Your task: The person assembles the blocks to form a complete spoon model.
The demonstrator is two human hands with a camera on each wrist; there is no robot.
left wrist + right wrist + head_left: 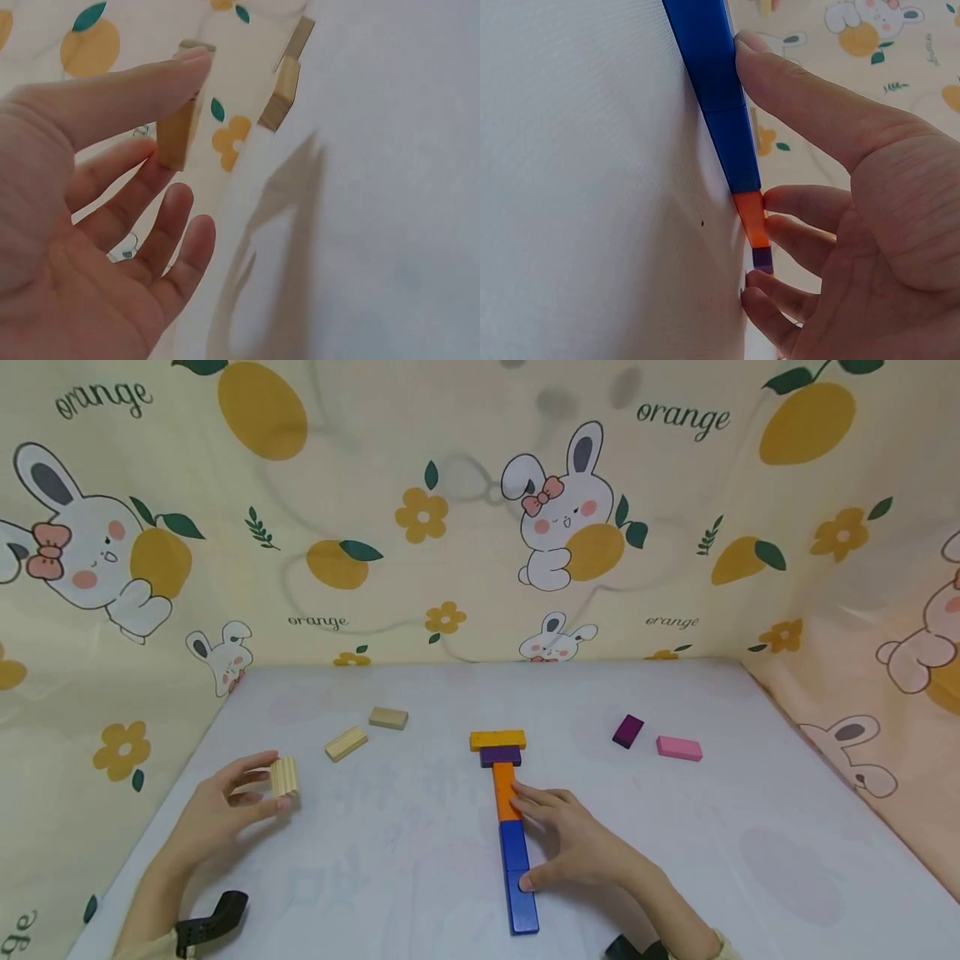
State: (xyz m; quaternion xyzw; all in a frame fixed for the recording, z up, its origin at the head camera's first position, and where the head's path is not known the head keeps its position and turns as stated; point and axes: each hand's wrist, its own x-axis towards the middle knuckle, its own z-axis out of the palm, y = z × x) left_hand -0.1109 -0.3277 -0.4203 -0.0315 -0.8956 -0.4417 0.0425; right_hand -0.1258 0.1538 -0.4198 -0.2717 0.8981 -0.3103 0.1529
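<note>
"Gripping anything, that left hand (217, 807)?"
"Yes, its fingers pinch a ribbed block (284, 777) by the ends, probably to keep its ribbed face clear."
"And the right hand (576, 841)?"
"Fingers loose, touching the block row (513, 843), perhaps steadying it on the table (375, 860)."

"orange" txt (683, 418) on bkgd sheet (465, 568)

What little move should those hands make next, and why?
Probably the left hand should carry its pale wooden block toward the line of coloured blocks. It pinches that block well away from the line, while the right hand touches the line's orange block and nearest blue block, perhaps steadying them.
</note>
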